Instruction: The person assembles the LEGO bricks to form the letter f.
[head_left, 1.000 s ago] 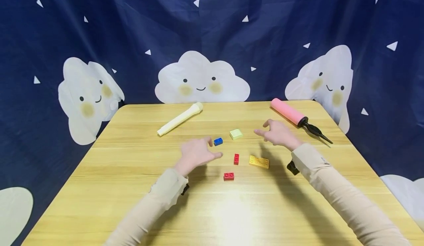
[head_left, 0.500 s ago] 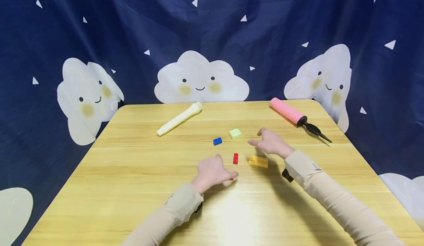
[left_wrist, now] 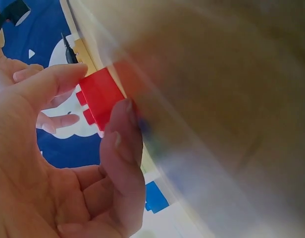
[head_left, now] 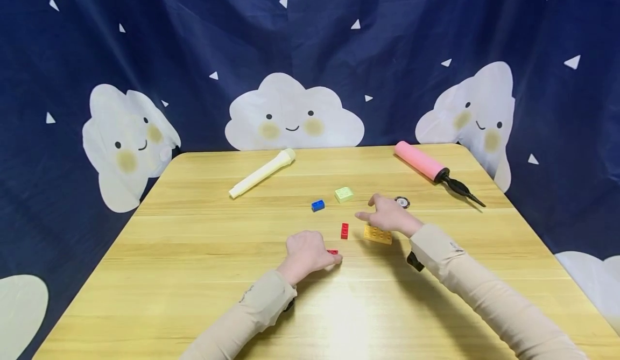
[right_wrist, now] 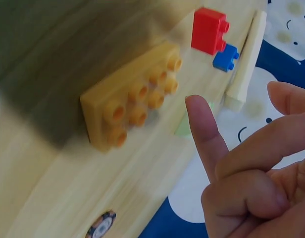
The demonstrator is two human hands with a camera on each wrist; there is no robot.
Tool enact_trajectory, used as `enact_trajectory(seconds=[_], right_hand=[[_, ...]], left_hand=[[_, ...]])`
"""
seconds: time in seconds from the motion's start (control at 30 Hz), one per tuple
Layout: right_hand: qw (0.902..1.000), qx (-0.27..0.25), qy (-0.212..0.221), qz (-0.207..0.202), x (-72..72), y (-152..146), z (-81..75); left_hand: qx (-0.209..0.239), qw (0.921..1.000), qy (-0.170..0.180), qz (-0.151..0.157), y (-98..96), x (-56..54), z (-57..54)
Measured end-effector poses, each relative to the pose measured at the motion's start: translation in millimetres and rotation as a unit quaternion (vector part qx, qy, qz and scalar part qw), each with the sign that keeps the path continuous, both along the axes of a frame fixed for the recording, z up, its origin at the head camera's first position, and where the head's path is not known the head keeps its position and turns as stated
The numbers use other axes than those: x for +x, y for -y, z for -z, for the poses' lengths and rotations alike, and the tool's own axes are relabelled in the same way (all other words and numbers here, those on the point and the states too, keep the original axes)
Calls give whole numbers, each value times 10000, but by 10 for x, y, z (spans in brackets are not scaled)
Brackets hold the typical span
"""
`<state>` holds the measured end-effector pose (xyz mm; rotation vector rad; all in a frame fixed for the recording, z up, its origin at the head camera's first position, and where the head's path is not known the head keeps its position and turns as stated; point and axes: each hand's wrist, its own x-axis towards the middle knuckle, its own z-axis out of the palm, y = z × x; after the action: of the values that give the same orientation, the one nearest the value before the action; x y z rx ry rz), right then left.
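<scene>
There are five toy bricks (head_left: pixel 344 231), one cream microphone (head_left: pixel 262 174), one pink pump (head_left: pixel 420 162) and one round chip (head_left: pixel 402 202).

Your light wood-grain desk (head_left: pixel 145 284) carries a cream microphone-shaped piece (head_left: pixel 262 173) left of centre near its far edge, and a pink pump (head_left: pixel 420 162) with a black nozzle at the far right. Toward the middle lie a pale green brick (head_left: pixel 344 195), a blue brick (head_left: pixel 317 205), a red brick (head_left: pixel 344 231), a yellow brick (head_left: pixel 378 235) and a round chip (head_left: pixel 402 202). Your left hand (head_left: pixel 306 252) pinches a second red brick (left_wrist: pixel 102 94) at the surface.
</scene>
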<state>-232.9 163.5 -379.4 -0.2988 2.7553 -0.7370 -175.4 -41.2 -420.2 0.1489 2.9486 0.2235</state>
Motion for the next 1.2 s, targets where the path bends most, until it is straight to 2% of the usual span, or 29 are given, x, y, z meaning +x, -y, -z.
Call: enact_trajectory(seconds=[0.2, 0.43, 0.77, 1.2], right_hand=[[9979, -446, 476, -51, 45, 72, 81], [9958, -606, 633, -247, 138, 169, 159], [9920, -793, 978, -79, 201, 338, 209], [9938, -829, 743, 8, 191, 440, 315]], left_hand=[[-10, 9999, -93, 56, 24, -4, -18], [108, 9995, -286, 85, 83, -31, -18], [477, 9960, -693, 303, 155, -62, -25], [952, 9939, -394, 400, 207, -134, 24]])
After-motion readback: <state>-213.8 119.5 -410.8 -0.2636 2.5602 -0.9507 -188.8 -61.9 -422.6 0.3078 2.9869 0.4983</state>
